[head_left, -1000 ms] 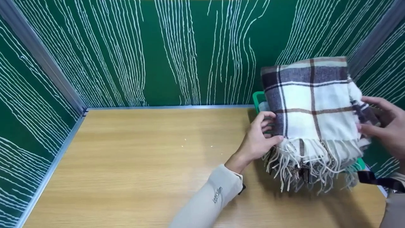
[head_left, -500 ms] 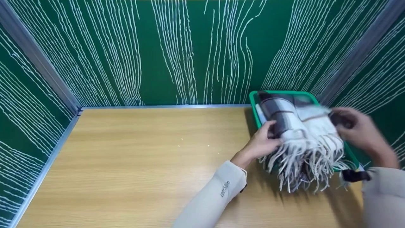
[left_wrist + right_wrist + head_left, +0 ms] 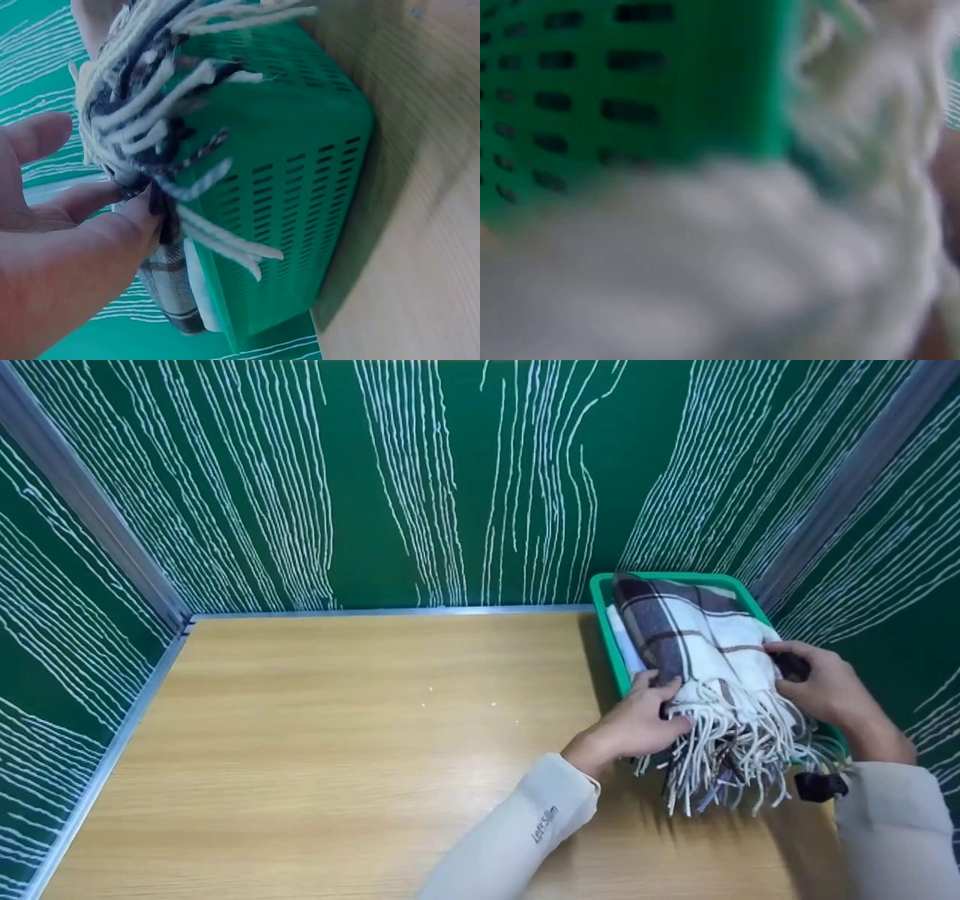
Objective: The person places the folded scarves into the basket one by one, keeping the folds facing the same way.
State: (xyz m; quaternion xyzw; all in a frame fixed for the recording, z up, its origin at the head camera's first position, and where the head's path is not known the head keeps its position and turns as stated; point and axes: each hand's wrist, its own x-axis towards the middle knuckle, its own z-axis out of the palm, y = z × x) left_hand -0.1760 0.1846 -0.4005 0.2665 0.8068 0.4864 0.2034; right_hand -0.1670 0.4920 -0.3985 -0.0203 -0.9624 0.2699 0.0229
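Observation:
A folded plaid scarf [image 3: 724, 626] in white, dark purple-grey and brown lies in the green basket [image 3: 274, 202], its white fringe [image 3: 731, 742] hanging over the near rim. My left hand [image 3: 637, 721] pinches the scarf's near left edge between thumb and fingers. On the other side, my right hand [image 3: 829, 686] grips the scarf's right edge, with the fingertips partly hidden by cloth. The left wrist view shows the left thumb [image 3: 139, 217] pressed on the dark edge by the fringe. Blurred fringe fills much of the right wrist view, hiding the right fingers.
A white folded cloth [image 3: 624, 639] lies beneath the scarf along the basket's left side. The basket stands at the right of the wooden table [image 3: 337, 750], close to the back wall [image 3: 517, 510]. Several small white specks [image 3: 493, 704] dot the tabletop.
Both hands have brought the raised scarf down into the basket. My right hand has moved left and inward, and my left hand has shifted slightly toward me. The basket's far rim now shows.

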